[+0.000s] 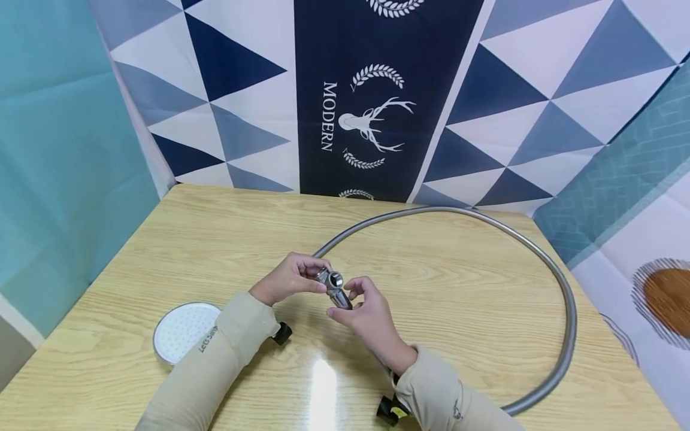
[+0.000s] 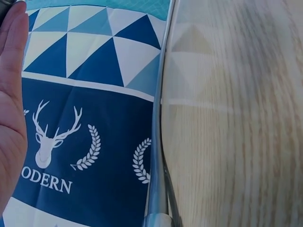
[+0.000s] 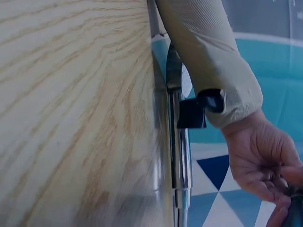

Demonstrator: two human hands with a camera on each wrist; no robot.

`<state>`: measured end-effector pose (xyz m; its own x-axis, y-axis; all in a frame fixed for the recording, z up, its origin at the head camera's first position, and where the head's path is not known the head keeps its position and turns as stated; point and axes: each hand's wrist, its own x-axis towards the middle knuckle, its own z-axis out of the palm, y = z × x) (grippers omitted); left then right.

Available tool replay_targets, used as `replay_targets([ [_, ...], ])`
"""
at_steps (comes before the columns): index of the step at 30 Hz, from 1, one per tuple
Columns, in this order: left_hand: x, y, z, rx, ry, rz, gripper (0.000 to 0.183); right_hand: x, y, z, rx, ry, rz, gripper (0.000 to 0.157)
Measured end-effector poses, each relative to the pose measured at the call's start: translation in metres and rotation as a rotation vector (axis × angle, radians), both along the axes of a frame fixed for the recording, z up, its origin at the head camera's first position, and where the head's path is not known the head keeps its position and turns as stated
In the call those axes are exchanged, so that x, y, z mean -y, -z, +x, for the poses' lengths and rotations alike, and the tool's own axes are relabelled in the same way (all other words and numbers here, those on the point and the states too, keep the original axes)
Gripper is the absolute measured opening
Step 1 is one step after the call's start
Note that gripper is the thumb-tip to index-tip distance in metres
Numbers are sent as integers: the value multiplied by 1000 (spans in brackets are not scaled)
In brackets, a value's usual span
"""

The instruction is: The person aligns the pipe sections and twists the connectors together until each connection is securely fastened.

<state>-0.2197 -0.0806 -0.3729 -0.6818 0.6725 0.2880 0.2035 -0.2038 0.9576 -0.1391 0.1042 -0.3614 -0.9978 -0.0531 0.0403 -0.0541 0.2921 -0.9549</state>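
In the head view, my left hand (image 1: 299, 276) pinches a small chrome shower fitting (image 1: 335, 279) between thumb and fingers. A round, threaded-looking opening on it faces up. My right hand (image 1: 369, 314) has thumb and fingers round the fitting's lower cylindrical end. The fitting is held above the table, tilted down to the right. A round shower head (image 1: 185, 331) lies face up by my left forearm, which hides its handle. In the right wrist view, that chrome handle (image 3: 180, 146) lies along the tabletop, and the fitting is mostly cut off at the right edge.
A flexible metal shower hose (image 1: 568, 317) loops across the wooden table (image 1: 458, 269), from behind my left hand to beneath my right forearm. A patterned cloth backdrop (image 1: 372, 108) rises behind the table. Dark straps (image 1: 389, 410) sit at my wrists.
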Motion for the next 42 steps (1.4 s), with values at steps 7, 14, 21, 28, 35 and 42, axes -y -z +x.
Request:
replay_targets([
  [7, 0, -3, 1, 10, -32, -20, 28, 4, 0, -2, -30, 44, 9, 31],
  [14, 1, -6, 2, 5, -46, -41, 26, 5, -1, -2, 11, 47, -67, 26],
  [21, 2, -7, 0, 26, -51, -73, 26, 3, -1, -3, 30, 55, -86, 24],
  [28, 2, -7, 0, 43, -57, -96, 26, 3, 2, -4, 23, 35, -85, 21],
  [35, 2, -6, 0, 48, -63, -104, 27, 0, 4, -5, -17, -23, -64, 18],
  [42, 1, -5, -2, 48, -58, -115, 27, -1, 3, -5, -26, -58, -48, 19],
])
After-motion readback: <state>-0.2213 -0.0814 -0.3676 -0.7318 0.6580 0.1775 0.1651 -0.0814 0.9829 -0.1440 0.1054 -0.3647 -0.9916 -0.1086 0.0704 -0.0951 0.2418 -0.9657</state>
